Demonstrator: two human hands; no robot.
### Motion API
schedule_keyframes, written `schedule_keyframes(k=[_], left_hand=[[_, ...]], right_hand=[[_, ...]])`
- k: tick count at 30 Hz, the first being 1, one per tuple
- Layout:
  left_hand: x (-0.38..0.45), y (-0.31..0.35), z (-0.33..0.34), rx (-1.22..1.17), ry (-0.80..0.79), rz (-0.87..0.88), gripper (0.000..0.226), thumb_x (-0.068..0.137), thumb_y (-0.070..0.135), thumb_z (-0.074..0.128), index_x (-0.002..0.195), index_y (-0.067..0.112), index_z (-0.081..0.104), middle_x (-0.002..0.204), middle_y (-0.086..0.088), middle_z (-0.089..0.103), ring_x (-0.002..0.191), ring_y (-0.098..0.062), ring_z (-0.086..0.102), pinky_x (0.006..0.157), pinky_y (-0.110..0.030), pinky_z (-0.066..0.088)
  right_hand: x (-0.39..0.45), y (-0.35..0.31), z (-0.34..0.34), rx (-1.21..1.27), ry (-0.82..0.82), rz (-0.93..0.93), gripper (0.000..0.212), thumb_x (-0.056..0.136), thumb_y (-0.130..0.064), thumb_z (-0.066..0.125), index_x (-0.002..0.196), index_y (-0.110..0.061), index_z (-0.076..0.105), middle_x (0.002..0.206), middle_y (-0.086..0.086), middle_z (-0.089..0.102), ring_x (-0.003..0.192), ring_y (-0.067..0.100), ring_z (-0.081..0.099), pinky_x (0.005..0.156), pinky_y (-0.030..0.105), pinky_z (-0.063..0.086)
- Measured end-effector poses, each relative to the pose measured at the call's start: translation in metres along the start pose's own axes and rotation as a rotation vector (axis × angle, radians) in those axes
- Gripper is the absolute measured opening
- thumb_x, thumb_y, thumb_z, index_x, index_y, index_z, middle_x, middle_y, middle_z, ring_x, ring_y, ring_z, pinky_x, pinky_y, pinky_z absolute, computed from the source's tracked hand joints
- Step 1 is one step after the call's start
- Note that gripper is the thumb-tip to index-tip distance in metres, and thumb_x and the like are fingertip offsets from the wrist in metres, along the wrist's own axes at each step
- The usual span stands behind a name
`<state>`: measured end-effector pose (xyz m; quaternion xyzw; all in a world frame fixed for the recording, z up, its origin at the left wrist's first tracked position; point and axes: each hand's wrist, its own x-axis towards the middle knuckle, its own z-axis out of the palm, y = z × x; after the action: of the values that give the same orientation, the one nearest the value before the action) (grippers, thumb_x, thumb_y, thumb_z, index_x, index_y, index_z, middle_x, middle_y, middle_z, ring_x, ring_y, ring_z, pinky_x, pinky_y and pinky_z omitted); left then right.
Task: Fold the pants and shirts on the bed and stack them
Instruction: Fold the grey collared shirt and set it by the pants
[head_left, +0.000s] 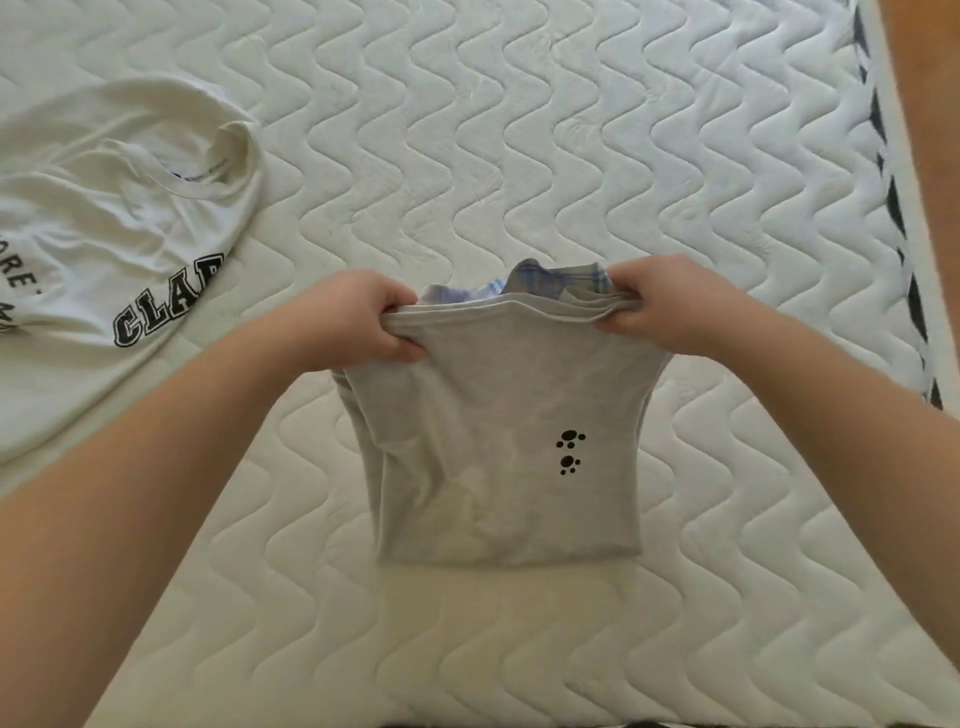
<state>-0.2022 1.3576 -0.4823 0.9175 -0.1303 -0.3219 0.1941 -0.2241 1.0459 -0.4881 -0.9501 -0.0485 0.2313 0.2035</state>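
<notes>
hands are working at the middle of the white quilted mattress with its wavy stitching (519, 130), which serves as the landmark for everything else. the left hand (358, 317) is gripping the far left corner of the light grey folded garment with two small black paw prints (498, 452), fingers curled under the fabric edge and thumb lying on top. the right hand (660, 306) is pinching the far right corner of the same garment, fingers bunched tight over several stacked layers of cloth. between the two hands the grey edge is being held taut and raised off the mattress, while the near end of the garment is resting on the mattress surface close to the person. just beyond the raised edge, a pale blue and lilac plaid fabric (545, 283) is peeking out, touching the grey garment; whether it is lying under it or tucked inside it cannot be told. toward the left side of the mattress, well apart from the grey garment, a cream white t-shirt with black block lettering (119, 208) is lying unfolded and rumpled, its neckline facing up. along the right edge of the mattress a dark patterned border (893, 208) is showing.
</notes>
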Motion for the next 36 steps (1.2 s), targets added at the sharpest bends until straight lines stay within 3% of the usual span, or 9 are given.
schedule_keyframes(k=[6, 10, 15, 24, 26, 28, 30, 33, 36], left_hand=[[-0.077, 0.057, -0.085, 0.135, 0.188, 0.081, 0.032, 0.074, 0.030, 0.080, 0.059, 0.023, 0.053, 0.055, 0.012, 0.055, 0.053, 0.000, 0.050, 0.048, -0.026, 0.030], [-0.103, 0.065, -0.096, 0.296, 0.454, 0.184, 0.041, 0.076, 0.029, 0.077, 0.055, 0.028, 0.042, 0.049, 0.009, 0.041, 0.050, -0.009, 0.043, 0.048, -0.025, 0.024], [-0.091, 0.036, -0.016, 0.362, 0.660, 0.229, 0.008, 0.080, 0.015, 0.067, 0.087, 0.020, 0.068, 0.061, -0.009, 0.060, 0.055, -0.037, 0.059, 0.048, -0.034, 0.040], [-0.078, -0.021, 0.214, 0.257, 0.311, 0.095, 0.054, 0.064, -0.004, 0.073, 0.116, 0.014, 0.069, 0.108, -0.013, 0.071, 0.094, -0.030, 0.069, 0.073, -0.031, 0.054], [-0.086, -0.025, 0.250, 0.236, 0.117, -0.034, 0.073, 0.079, -0.002, 0.057, 0.149, 0.011, 0.039, 0.154, -0.017, 0.036, 0.138, -0.030, 0.042, 0.105, -0.036, 0.041], [-0.093, -0.027, 0.271, 0.187, -0.015, -0.120, 0.079, 0.088, 0.004, 0.042, 0.158, 0.018, 0.009, 0.166, -0.006, 0.001, 0.151, -0.023, 0.012, 0.118, -0.036, 0.023], [-0.096, -0.028, 0.272, 0.083, 0.050, -0.105, 0.072, 0.087, 0.006, 0.045, 0.155, 0.017, 0.024, 0.164, -0.007, 0.014, 0.148, -0.024, 0.023, 0.116, -0.038, 0.027], [-0.090, -0.035, 0.253, -0.143, 0.386, -0.083, 0.044, 0.083, 0.004, 0.052, 0.126, 0.005, 0.062, 0.130, -0.015, 0.057, 0.114, -0.036, 0.058, 0.096, -0.043, 0.047], [-0.069, -0.048, 0.230, -0.344, 0.535, -0.268, 0.033, 0.093, 0.006, 0.056, 0.126, 0.002, 0.058, 0.120, -0.015, 0.058, 0.111, -0.033, 0.055, 0.098, -0.040, 0.042]], right_hand=[[-0.071, -0.043, -0.100, 0.037, 0.185, -0.067, 0.015, 0.085, -0.028, 0.067, 0.096, -0.019, 0.071, 0.082, 0.004, 0.068, 0.081, 0.021, 0.060, 0.073, 0.036, 0.050], [-0.099, -0.052, -0.118, -0.015, 0.412, -0.148, 0.007, 0.086, -0.022, 0.064, 0.089, -0.018, 0.069, 0.065, 0.003, 0.060, 0.067, 0.027, 0.053, 0.061, 0.040, 0.046], [-0.108, -0.033, -0.046, -0.122, 0.624, -0.227, 0.029, 0.084, -0.001, 0.067, 0.108, -0.016, 0.075, 0.090, 0.009, 0.074, 0.079, 0.033, 0.067, 0.065, 0.035, 0.050], [-0.123, 0.031, 0.170, -0.091, 0.424, -0.162, 0.042, 0.059, 0.014, 0.080, 0.094, -0.010, 0.077, 0.096, 0.007, 0.075, 0.082, 0.030, 0.072, 0.067, 0.034, 0.055], [-0.135, 0.038, 0.203, -0.110, 0.320, -0.132, 0.043, 0.064, 0.014, 0.074, 0.101, -0.007, 0.075, 0.107, 0.012, 0.073, 0.093, 0.036, 0.071, 0.073, 0.042, 0.056], [-0.146, 0.042, 0.227, -0.187, 0.127, -0.084, 0.053, 0.075, 0.010, 0.063, 0.125, -0.007, 0.064, 0.137, 0.014, 0.058, 0.120, 0.036, 0.059, 0.093, 0.045, 0.050], [-0.154, 0.044, 0.236, -0.164, -0.011, -0.016, 0.060, 0.086, 0.006, 0.052, 0.144, -0.010, 0.047, 0.154, 0.009, 0.038, 0.138, 0.030, 0.041, 0.108, 0.041, 0.037], [-0.146, 0.044, 0.226, 0.027, 0.183, 0.074, 0.045, 0.081, 0.005, 0.064, 0.125, -0.006, 0.064, 0.130, 0.016, 0.061, 0.118, 0.036, 0.059, 0.096, 0.046, 0.047], [-0.120, 0.049, 0.206, 0.161, 0.393, 0.256, 0.040, 0.087, -0.003, 0.063, 0.126, -0.004, 0.060, 0.122, 0.016, 0.060, 0.110, 0.038, 0.056, 0.094, 0.047, 0.044]])
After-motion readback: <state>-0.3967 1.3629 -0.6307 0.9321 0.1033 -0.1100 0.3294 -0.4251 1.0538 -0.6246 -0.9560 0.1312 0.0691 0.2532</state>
